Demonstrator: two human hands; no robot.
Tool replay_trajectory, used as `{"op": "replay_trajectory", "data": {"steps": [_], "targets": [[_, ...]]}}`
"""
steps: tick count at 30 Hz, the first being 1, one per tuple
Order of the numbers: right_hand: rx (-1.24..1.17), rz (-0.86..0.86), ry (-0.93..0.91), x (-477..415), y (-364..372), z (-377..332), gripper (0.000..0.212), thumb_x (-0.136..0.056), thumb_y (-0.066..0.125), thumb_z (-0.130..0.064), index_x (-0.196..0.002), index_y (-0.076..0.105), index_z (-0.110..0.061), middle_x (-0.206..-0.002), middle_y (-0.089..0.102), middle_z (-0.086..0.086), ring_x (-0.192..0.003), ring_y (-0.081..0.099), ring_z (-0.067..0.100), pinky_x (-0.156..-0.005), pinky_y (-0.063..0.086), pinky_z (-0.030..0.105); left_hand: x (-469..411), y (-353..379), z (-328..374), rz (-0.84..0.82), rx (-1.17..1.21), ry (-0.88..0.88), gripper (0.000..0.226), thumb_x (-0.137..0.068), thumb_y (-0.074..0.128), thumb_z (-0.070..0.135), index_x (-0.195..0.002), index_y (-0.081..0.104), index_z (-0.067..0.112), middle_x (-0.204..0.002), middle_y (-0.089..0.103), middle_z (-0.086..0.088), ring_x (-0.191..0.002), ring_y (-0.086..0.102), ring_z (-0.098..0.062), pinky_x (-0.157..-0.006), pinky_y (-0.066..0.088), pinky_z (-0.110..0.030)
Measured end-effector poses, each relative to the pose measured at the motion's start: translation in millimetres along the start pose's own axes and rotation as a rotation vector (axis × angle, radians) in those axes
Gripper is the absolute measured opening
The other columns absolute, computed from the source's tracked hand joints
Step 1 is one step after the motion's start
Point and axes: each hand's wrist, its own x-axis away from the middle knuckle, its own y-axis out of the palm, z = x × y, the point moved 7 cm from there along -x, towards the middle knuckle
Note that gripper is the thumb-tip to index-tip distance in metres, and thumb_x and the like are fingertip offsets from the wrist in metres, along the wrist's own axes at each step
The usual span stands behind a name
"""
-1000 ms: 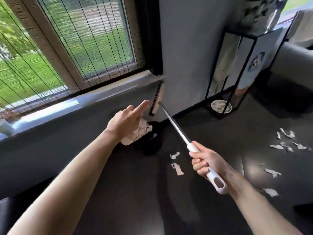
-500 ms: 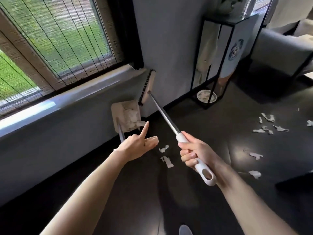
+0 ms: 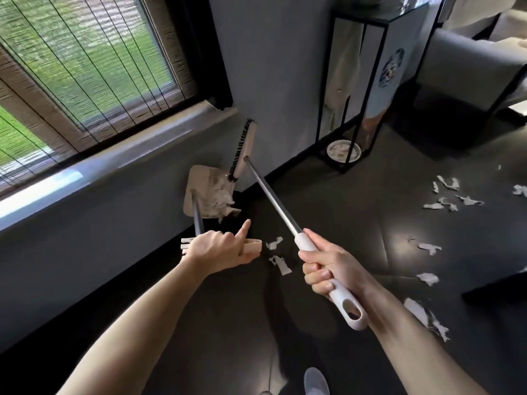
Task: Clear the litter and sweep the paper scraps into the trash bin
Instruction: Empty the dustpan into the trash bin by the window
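Paper scraps lay in the dustpan at 11 o'clock, which the left hand gripped for carrying; the right hand clasped the broom.

You are gripping a broom that is showing a silver shaft, a white grip and black bristles on a cream head. Left of the broom, a beige dustpan is carrying white paper scraps, and more white scraps are lying right of the broom on the glossy black floor. Behind the broom the wall is showing plain grey. Up left of the broom, a tan woven blind with thin dark cords is letting green through. Right of the broom, a stand is showing a black frame.
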Motion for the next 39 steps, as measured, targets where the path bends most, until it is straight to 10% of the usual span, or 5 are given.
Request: {"op": "replay_trajectory", "data": {"steps": [9, 13, 18, 23, 39], "targets": [[-0.001, -0.004, -0.012, 1, 2, 0, 0.065, -0.096, 0.046, -0.001, -0.150, 0.025, -0.030, -0.054, 0.038, -0.002, -0.035, 0.034, 0.001, -0.030, 0.030, 0.013, 30, -40, 6, 0.301, -0.269, 0.284, 0.080, -0.091, 0.017, 0.068, -0.137, 0.056, 0.015, -0.053, 0.063, -0.002, -0.037, 0.059, -0.022, -0.030, 0.032, -0.020], [-0.048, -0.018, 0.008, 1, -4, 5, 0.064, -0.096, 0.047, -0.003, -0.150, 0.026, -0.031, -0.052, 0.039, -0.003, -0.035, 0.034, 0.001, -0.030, 0.030, 0.013, 34, 11, 27, 0.037, -0.158, 0.308, 0.075, -0.089, 0.010, 0.073, -0.154, 0.004, 0.036, -0.100, 0.069, -0.005, -0.080, 0.072, -0.025, -0.049, 0.039, -0.030], [-0.060, -0.001, 0.037, -5, -17, 12, 0.064, -0.096, 0.048, -0.003, -0.149, 0.026, -0.031, -0.053, 0.037, -0.003, -0.036, 0.034, 0.001, -0.030, 0.030, 0.013, 32, 10, 51, 0.168, -0.220, 0.382, 0.067, -0.091, 0.024, 0.066, -0.150, 0.030, 0.036, -0.076, 0.069, -0.006, -0.061, 0.070, -0.021, -0.043, 0.044, -0.023], [-0.113, 0.024, 0.051, -4, -23, 18, 0.064, -0.096, 0.047, -0.002, -0.149, 0.027, -0.031, -0.052, 0.038, -0.003, -0.036, 0.034, 0.001, -0.031, 0.030, 0.013, 24, -3, 28, -0.008, -0.226, 0.361, 0.068, -0.094, 0.009, 0.067, -0.141, -0.026, 0.034, -0.108, 0.064, -0.004, -0.092, 0.070, -0.022, -0.061, 0.047, -0.031], [-0.170, 0.043, 0.055, -7, -53, 19, 0.064, -0.096, 0.047, -0.003, -0.150, 0.025, -0.029, -0.053, 0.037, -0.003, -0.035, 0.035, 0.001, -0.030, 0.031, 0.013, 30, 29, 69, -0.040, -0.215, 0.379, 0.068, -0.092, 0.007, 0.069, -0.149, -0.016, 0.038, -0.109, 0.066, -0.008, -0.088, 0.070, -0.024, -0.058, 0.045, -0.031]]}}
